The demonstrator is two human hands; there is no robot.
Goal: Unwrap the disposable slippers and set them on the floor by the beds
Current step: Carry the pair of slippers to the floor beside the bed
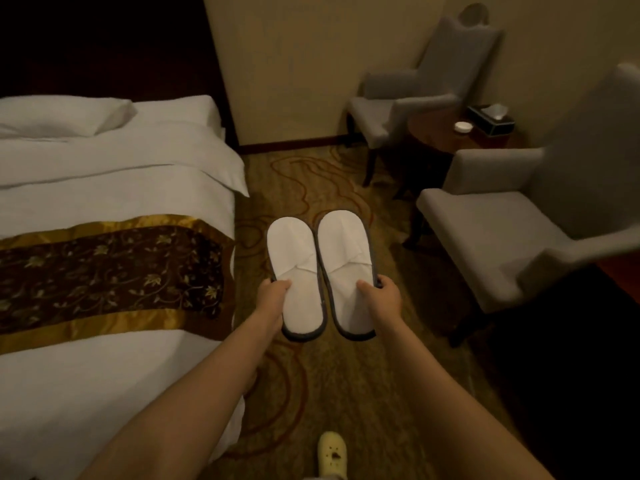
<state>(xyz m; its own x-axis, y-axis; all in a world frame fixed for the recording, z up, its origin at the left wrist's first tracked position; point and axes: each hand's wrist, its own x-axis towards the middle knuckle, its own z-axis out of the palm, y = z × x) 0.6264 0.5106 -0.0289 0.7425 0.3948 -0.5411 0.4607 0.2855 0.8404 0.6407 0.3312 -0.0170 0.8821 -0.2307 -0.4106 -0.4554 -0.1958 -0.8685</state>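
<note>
Two white disposable slippers with grey edging are held side by side above the patterned carpet, toes pointing away from me. My left hand (273,294) grips the left slipper (294,258) at its outer edge, thumb on top. My right hand (381,292) grips the right slipper (346,254) the same way. No wrapping shows on either slipper. The bed (114,188), white with a brown and gold runner, lies directly to the left of the slippers.
Two grey armchairs (502,230) (415,95) stand on the right with a small dark round table (436,133) between them, holding a tissue box and a white dish. A strip of carpet (311,181) runs between bed and chairs. My pale yellow clog (331,452) is at the bottom.
</note>
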